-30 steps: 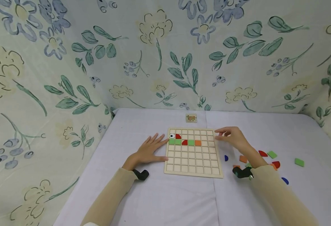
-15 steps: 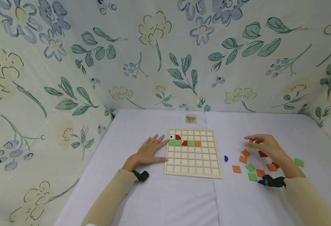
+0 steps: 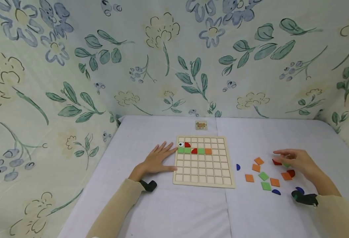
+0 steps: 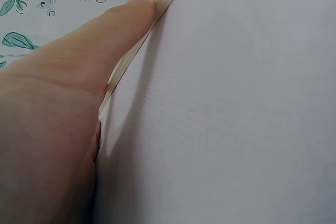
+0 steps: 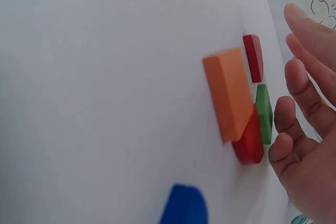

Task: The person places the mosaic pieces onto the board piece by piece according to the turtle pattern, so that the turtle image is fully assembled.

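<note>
My left hand (image 3: 158, 159) has its fingers spread, with thumb and fingertips touching the left edge of a wooden grid board (image 3: 204, 172). Several flat pieces fill cells in the board's upper left, among them a white eye piece (image 3: 181, 144), red quarter-rounds and an orange square (image 3: 208, 151). Over the loose pieces at the right hovers my right hand (image 3: 300, 162), fingers loosely bent and holding nothing. It is nearest to a red piece (image 3: 277, 162) and a partly covered green square (image 5: 264, 114). The right wrist view shows them apart from the fingertips.
Several orange squares (image 3: 250, 178), green squares (image 3: 266, 186) and blue half-rounds (image 3: 276, 192) lie scattered right of the board. A small picture card (image 3: 201, 125) lies behind it on the white cloth (image 3: 150, 211). Flowered fabric (image 3: 162, 66) rises behind and beside the table.
My right hand has moved from the board's upper right edge out to the right, over the loose pieces. The left hand has stayed at the board.
</note>
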A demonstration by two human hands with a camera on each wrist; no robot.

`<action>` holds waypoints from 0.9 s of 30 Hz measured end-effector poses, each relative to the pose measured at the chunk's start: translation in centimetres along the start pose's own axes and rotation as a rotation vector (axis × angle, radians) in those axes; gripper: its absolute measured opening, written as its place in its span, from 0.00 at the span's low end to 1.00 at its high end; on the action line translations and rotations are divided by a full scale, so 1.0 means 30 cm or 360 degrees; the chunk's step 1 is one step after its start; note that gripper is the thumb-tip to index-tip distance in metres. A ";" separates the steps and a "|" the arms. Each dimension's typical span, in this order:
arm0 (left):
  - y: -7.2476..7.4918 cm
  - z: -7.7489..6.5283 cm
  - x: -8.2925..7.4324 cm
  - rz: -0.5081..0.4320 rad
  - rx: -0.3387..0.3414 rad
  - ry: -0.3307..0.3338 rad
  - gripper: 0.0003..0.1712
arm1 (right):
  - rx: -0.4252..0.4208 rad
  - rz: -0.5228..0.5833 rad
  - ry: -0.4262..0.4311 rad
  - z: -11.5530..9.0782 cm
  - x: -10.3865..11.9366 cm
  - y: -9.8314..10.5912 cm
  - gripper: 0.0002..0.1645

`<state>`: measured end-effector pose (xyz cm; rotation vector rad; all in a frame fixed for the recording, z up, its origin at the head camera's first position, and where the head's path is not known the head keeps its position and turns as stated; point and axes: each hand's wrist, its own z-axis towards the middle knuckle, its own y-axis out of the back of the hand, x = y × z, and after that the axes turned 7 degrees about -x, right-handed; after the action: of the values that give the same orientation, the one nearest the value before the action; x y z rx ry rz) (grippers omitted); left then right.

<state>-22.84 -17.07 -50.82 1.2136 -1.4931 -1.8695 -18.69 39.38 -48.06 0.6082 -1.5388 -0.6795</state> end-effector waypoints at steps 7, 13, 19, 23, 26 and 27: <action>-0.004 0.000 0.001 0.0020 0.0006 0.0002 0.56 | 0.0011 0.0024 -0.0046 -0.008 -0.044 0.000 0.41; -0.008 0.005 0.006 0.0047 0.0006 0.0004 0.55 | 0.0011 0.0013 -0.0037 -0.010 -0.049 -0.003 0.44; -0.013 0.007 0.011 0.0049 0.0002 0.0013 0.55 | 0.0052 -0.0016 0.0008 -0.013 -0.039 -0.002 0.40; -0.014 0.005 0.012 0.0039 0.0000 0.0016 0.55 | 0.0077 -0.0051 0.0012 -0.012 -0.036 -0.001 0.38; -0.015 0.005 0.013 0.0046 0.0012 0.0024 0.55 | 0.0080 -0.0061 0.0009 -0.010 -0.042 -0.004 0.36; -0.016 0.005 0.013 0.0046 0.0011 0.0023 0.55 | 0.0080 -0.0064 0.0010 -0.010 -0.043 -0.005 0.36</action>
<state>-23.08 -17.15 -51.40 1.1995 -1.5028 -1.8349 -18.31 40.21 -49.03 0.6803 -1.5452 -0.6707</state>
